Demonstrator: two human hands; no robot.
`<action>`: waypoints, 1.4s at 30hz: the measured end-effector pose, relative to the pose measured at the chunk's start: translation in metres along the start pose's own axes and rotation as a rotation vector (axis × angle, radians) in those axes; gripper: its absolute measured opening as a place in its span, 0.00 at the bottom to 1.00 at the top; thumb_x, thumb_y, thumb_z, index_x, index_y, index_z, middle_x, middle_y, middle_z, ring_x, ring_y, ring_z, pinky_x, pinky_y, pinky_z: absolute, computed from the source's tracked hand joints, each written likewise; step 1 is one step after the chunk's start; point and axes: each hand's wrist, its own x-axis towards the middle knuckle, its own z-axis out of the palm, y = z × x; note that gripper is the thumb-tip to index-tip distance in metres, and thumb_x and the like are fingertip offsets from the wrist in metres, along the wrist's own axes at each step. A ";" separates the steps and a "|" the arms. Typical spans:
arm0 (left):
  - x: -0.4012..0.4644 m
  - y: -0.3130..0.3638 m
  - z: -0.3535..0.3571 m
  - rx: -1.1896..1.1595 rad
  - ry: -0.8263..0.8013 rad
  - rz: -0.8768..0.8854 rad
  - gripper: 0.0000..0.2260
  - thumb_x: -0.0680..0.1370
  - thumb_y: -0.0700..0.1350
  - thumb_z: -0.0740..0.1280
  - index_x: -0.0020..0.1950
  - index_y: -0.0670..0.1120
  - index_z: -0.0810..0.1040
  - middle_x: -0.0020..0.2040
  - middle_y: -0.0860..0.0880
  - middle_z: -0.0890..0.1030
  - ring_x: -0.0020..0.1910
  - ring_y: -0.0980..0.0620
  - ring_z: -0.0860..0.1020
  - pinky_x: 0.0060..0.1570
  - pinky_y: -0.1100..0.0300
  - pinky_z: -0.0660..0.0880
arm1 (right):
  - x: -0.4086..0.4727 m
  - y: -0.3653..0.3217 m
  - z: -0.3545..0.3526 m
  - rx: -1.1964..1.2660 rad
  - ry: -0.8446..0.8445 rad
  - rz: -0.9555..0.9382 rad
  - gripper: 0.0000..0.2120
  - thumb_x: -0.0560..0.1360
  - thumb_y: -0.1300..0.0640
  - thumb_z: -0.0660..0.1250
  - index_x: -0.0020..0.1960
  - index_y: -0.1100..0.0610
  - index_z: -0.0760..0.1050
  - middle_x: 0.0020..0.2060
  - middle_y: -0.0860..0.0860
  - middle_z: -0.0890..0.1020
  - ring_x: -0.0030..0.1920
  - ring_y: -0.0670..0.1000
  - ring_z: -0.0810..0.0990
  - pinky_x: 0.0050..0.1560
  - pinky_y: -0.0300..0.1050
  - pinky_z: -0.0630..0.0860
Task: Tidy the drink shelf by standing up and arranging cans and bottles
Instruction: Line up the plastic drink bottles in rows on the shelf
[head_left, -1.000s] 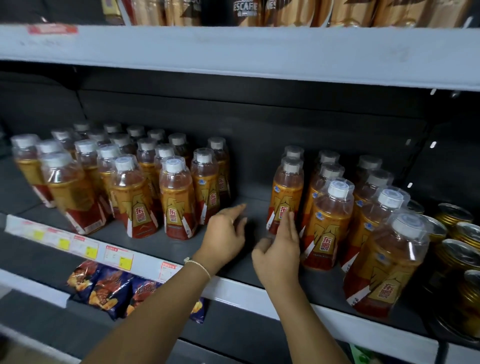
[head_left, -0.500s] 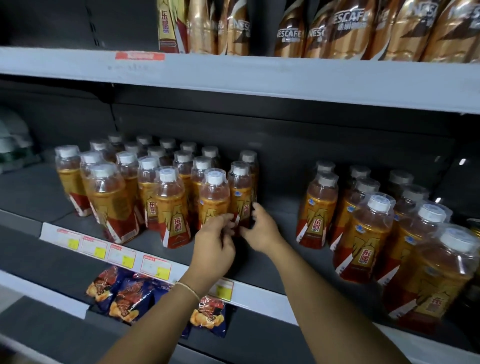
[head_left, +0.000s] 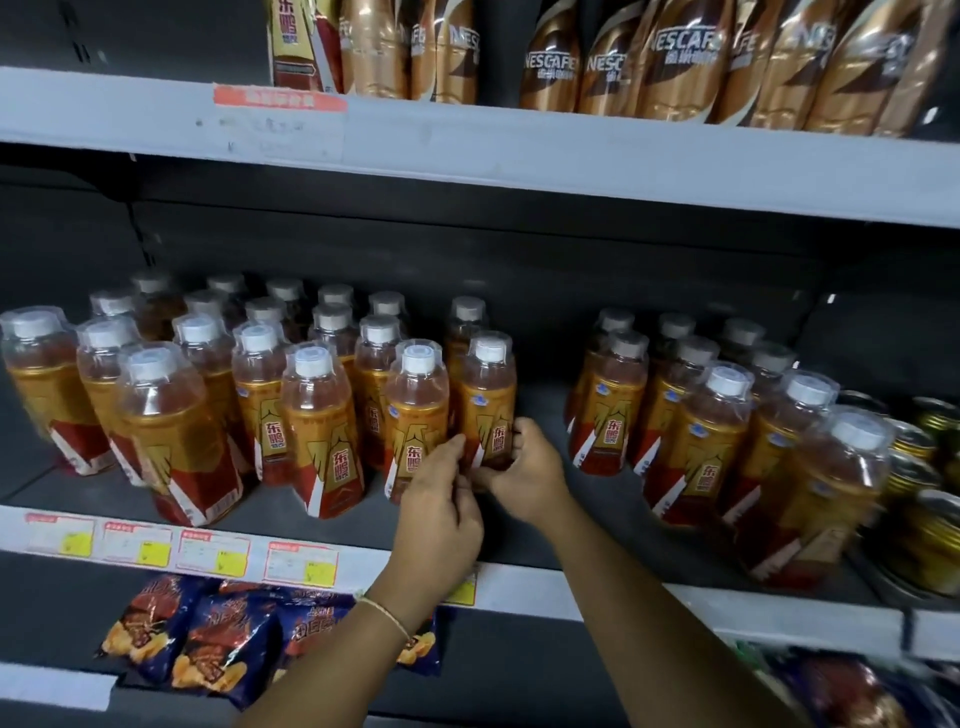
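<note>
Several upright amber drink bottles with white caps stand in a left group (head_left: 218, 395) and a right group (head_left: 717, 415) on the dark middle shelf (head_left: 545, 499). My right hand (head_left: 524, 473) grips the base of the rightmost bottle (head_left: 488, 400) of the left group, fingers curled round its lower part. My left hand (head_left: 441, 509) touches the base of the neighbouring front bottle (head_left: 415, 415), its fingertips against the label; whether it pinches the bottle I cannot tell.
Gold coffee bottles (head_left: 675, 62) line the shelf above. Gold cans (head_left: 930, 493) crowd the far right of the middle shelf. Price tags (head_left: 213, 551) run along the shelf's front rail. Snack bags (head_left: 218, 644) lie on the lower shelf. A bare gap separates the two bottle groups.
Both hands moved left from the gap between the groups to the right end of the left group. The right hand took hold of the end bottle's base. The view shifted left and up.
</note>
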 end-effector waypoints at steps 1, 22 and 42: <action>-0.001 0.001 0.004 -0.005 -0.009 -0.013 0.20 0.79 0.34 0.62 0.72 0.40 0.70 0.68 0.44 0.74 0.68 0.49 0.72 0.70 0.58 0.67 | -0.007 0.002 -0.004 -0.027 0.028 -0.005 0.26 0.62 0.51 0.83 0.52 0.39 0.71 0.52 0.44 0.84 0.53 0.46 0.84 0.56 0.51 0.82; -0.020 0.078 0.101 -0.298 -0.132 -0.242 0.10 0.82 0.41 0.62 0.58 0.46 0.82 0.50 0.55 0.83 0.47 0.72 0.77 0.44 0.80 0.69 | -0.121 0.048 -0.127 -0.287 0.388 -0.056 0.22 0.73 0.49 0.76 0.65 0.54 0.79 0.46 0.42 0.77 0.46 0.41 0.74 0.42 0.23 0.65; -0.052 0.115 0.155 -0.311 -0.165 -0.266 0.12 0.83 0.45 0.61 0.50 0.47 0.85 0.42 0.52 0.85 0.45 0.53 0.83 0.50 0.57 0.79 | -0.147 0.082 -0.174 -0.410 0.399 0.020 0.25 0.77 0.42 0.69 0.70 0.53 0.75 0.59 0.49 0.83 0.59 0.50 0.81 0.57 0.45 0.77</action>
